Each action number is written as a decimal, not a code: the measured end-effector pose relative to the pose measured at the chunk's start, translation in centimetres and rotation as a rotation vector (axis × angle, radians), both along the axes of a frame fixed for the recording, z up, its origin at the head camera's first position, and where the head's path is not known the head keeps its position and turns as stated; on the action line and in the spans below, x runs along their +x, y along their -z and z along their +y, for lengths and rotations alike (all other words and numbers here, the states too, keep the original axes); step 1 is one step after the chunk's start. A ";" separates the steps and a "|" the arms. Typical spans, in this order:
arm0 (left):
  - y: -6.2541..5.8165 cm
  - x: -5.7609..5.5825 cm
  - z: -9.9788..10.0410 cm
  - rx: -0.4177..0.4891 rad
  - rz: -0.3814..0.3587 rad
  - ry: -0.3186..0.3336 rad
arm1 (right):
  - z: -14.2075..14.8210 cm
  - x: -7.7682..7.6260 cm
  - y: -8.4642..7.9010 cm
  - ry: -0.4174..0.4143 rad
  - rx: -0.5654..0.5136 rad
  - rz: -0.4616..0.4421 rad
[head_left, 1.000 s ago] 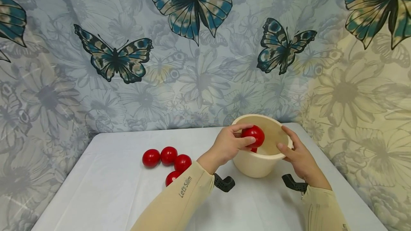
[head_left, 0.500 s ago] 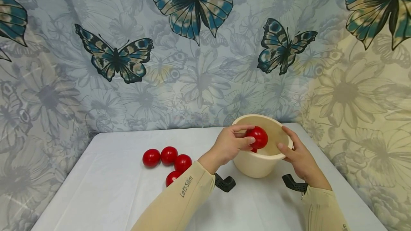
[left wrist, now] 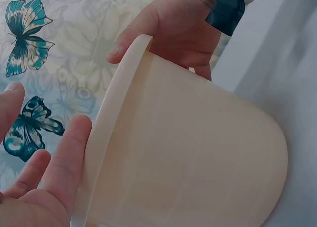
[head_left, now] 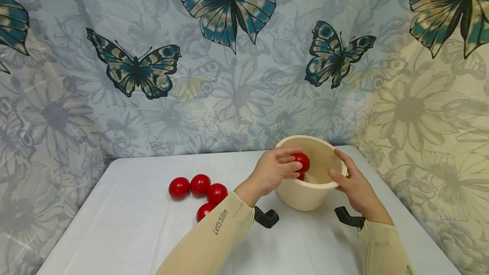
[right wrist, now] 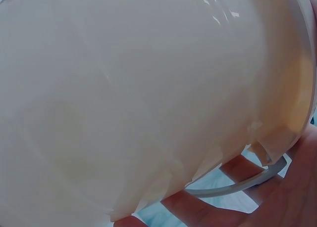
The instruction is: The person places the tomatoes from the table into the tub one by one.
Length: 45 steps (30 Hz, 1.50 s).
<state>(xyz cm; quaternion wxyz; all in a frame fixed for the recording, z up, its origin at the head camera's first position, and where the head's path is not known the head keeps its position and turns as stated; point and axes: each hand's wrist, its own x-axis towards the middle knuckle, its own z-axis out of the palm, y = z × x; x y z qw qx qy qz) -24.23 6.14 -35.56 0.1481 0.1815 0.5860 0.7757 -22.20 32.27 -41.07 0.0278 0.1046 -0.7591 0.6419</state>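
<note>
A cream bucket (head_left: pixel 305 197) stands tilted toward me on the right part of the table. My right hand (head_left: pixel 358 188) grips its rim, thumb over the edge and fingers along the outside. At the left side of the mouth is my left hand (head_left: pixel 267 174), its fingers fairly straight and spread; in the left wrist view nothing lies between the fingers (left wrist: pixel 67 162). Just past those fingertips a shiny red ball (head_left: pixel 302 162) sits inside the bucket, partly hidden. Below it another red ball (head_left: pixel 301 177) shows only a sliver. The right wrist view is mostly bucket wall (right wrist: pixel 124 88).
Several more red balls (head_left: pixel 179 188) lie grouped on the white-covered table (head_left: pixel 126 224) to the left. My left forearm (head_left: pixel 214 234) partly covers the nearest one (head_left: pixel 205 211). A butterfly-patterned cloth (head_left: pixel 237 109) hangs behind. The bucket's grey handle (right wrist: pixel 237 186) hangs beneath it.
The red ball that my left hand held over the bucket has left its fingers and dropped lower inside. Both hands and the bucket stay almost in place.
</note>
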 end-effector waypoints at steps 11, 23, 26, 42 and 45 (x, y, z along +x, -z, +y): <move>0.0 0.0 -0.1 -0.005 0.034 0.003 | 0.0 0.0 0.0 0.007 -0.013 0.002; 0.0 0.4 -0.6 -0.008 0.031 0.009 | -0.1 -0.1 0.0 0.031 0.043 -0.024; 0.0 0.4 -0.9 0.008 0.021 0.012 | -0.2 -0.1 0.0 0.032 0.047 -0.027; 0.8 0.7 -2.6 0.072 0.014 -0.004 | -0.1 0.0 -0.2 0.017 0.060 -0.036; 1.0 0.9 -3.0 0.077 0.004 -0.012 | -0.1 0.0 -0.2 0.016 0.068 -0.031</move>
